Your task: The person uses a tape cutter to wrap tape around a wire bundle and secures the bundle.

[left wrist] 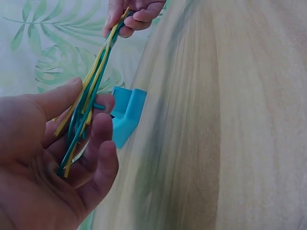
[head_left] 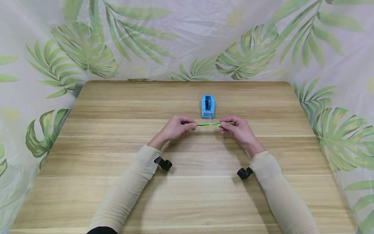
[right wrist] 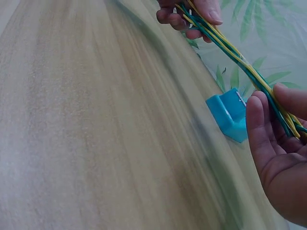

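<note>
A bundle of thin green and yellow wire-like strands stretches level between both hands. My left hand pinches its left end between thumb and fingers; in the left wrist view the loose strand ends lie across the curled fingers. At the other end, my right hand pinches the strands with thumb and fingertips. Just beyond the bundle stands a blue tape dispenser. A clear strip of tape seems to run from its front edge to the bundle's middle.
The wooden table extends around the hands on all sides. Behind it and at its sides hangs a leaf-patterned cloth. Black wrist cameras sit on both sleeves.
</note>
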Action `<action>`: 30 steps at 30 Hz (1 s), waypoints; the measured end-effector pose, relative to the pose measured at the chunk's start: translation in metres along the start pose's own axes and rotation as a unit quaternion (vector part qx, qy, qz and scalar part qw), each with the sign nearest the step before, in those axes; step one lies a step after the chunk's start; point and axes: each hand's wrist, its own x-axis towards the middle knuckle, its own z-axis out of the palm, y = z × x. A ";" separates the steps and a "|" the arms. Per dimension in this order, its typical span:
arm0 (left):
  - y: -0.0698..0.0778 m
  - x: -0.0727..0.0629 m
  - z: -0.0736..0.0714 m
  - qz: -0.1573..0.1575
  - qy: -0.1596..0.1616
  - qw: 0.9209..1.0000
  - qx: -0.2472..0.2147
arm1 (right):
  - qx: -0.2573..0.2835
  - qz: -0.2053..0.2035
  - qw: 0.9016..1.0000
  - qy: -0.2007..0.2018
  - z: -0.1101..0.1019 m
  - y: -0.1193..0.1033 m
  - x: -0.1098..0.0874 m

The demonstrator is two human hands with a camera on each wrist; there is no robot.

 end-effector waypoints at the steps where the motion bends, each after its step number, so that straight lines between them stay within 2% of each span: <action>1: 0.001 0.000 0.000 -0.002 0.005 1.000 -0.002 | -0.002 -0.003 1.000 0.000 0.000 -0.001 0.000; 14: 0.005 -0.001 -0.001 0.021 0.027 0.999 -0.021 | -0.008 -0.020 1.000 0.009 0.000 -0.006 0.000; 24: 0.009 -0.001 -0.003 0.018 0.041 0.999 -0.010 | -0.024 -0.023 0.999 0.015 0.000 -0.012 -0.001; 30: 0.012 0.000 -0.004 0.023 0.045 0.999 -0.018 | -0.025 -0.025 0.999 0.012 0.000 -0.016 0.000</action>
